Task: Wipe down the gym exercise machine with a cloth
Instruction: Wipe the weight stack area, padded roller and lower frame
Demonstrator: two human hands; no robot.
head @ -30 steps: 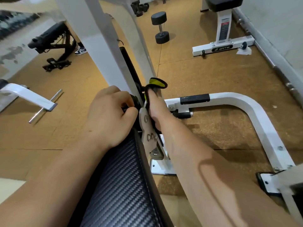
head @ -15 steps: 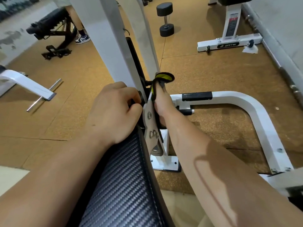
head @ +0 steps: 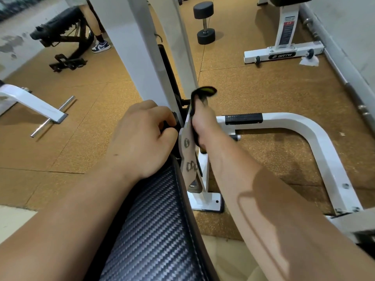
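Cork-coloured rubber tile floor point(head: 253, 88), gym room, grey wall on the far right. The machine's white upright frame point(head: 132, 47) runs up the centre. Its black carbon-weave seat pad point(head: 154, 230) fills the bottom middle, between both forearms.

Left hand point(head: 140, 138): fingers curled, thumb and forefinger pinching a small black knob point(head: 169, 126) right at the foot of the upright, above the pad's top edge.

Right hand point(head: 205, 126): just right of the upright, holding a black-and-yellow cloth point(head: 205, 91). It reads as cloth but I can't be certain. The cloth loops over the raised fingertip and runs down the palm side, pressed against the grey metal bracket plate point(head: 187, 157) bolted beside the pad. Most of the fingers are hidden behind the hand, so I can't tell the exact grip beyond that.

Right of the hands: curved white base tube point(head: 316, 134) with a black tread pad point(head: 243, 118).

Background:
- black dumbbell point(head: 205, 23) standing on end
- white bench foot point(head: 284, 54) labelled BRTW, with crumpled white paper point(head: 309, 61) at its right end
- barbell point(head: 353, 92) lying along the wall
- black bench point(head: 60, 35) top left, with another person's sneaker point(head: 100, 46) beside it
- white lever arm point(head: 30, 102) with a chrome peg at the left edge
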